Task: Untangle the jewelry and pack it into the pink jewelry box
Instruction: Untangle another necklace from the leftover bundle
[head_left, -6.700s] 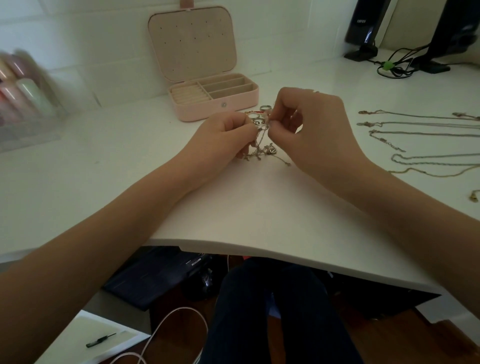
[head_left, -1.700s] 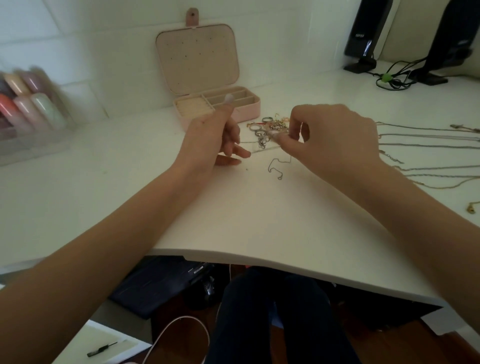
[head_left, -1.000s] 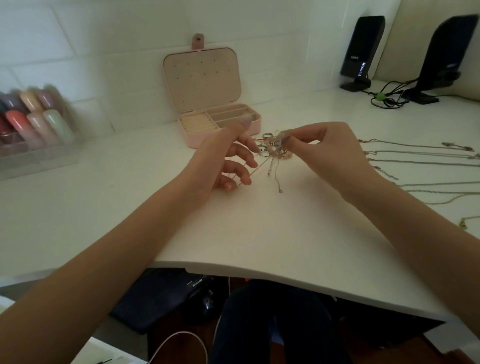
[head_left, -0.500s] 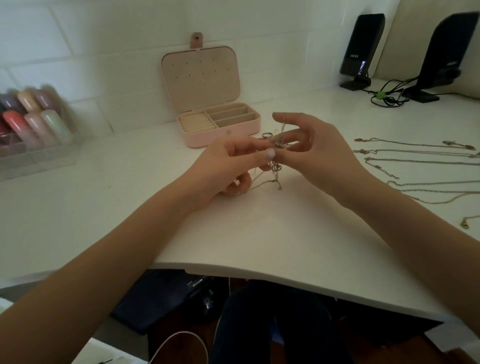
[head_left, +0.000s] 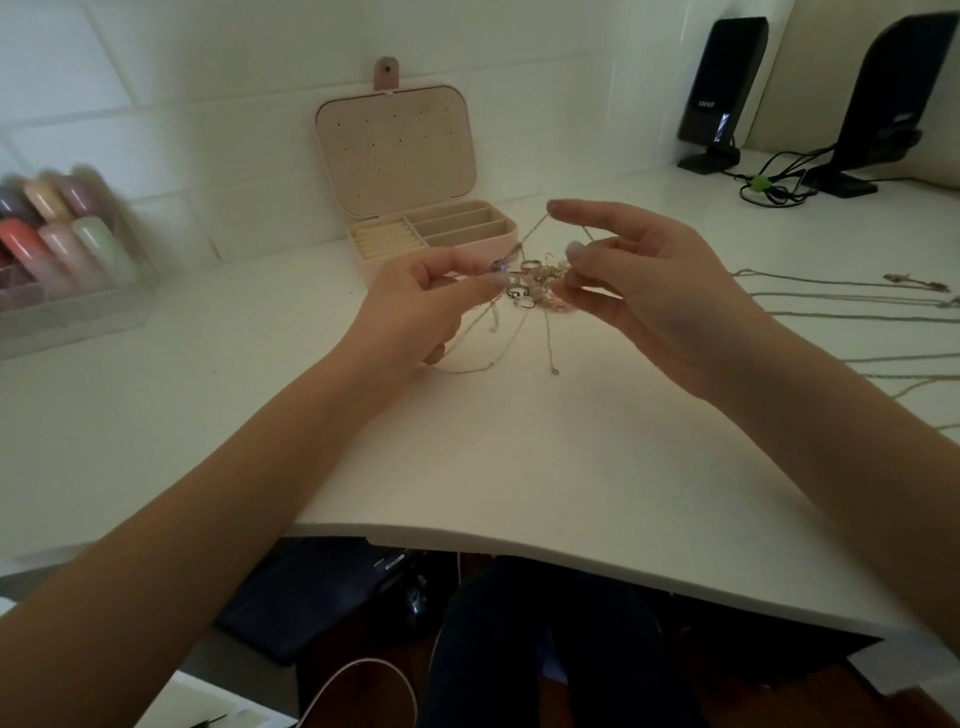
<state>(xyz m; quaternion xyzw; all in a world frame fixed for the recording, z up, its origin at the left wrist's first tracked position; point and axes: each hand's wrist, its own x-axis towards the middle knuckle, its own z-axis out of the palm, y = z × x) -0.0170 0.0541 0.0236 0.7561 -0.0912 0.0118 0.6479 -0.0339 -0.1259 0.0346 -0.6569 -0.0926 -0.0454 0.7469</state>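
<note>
Tangled jewelry (head_left: 530, 286), thin chains plus rings, mid-frame just before the open pink jewelry box (head_left: 431, 236), pinched by left hand (head_left: 421, 306) and right hand (head_left: 644, 275) fingertips; knot details blurred.

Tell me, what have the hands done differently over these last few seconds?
The hands, close together before, have drawn apart. The right hand has lifted a chain up, its fingers spread; the left hand still pinches the tangled jewelry. The pink jewelry box stays open, and the straightened chains lie as before.
</note>
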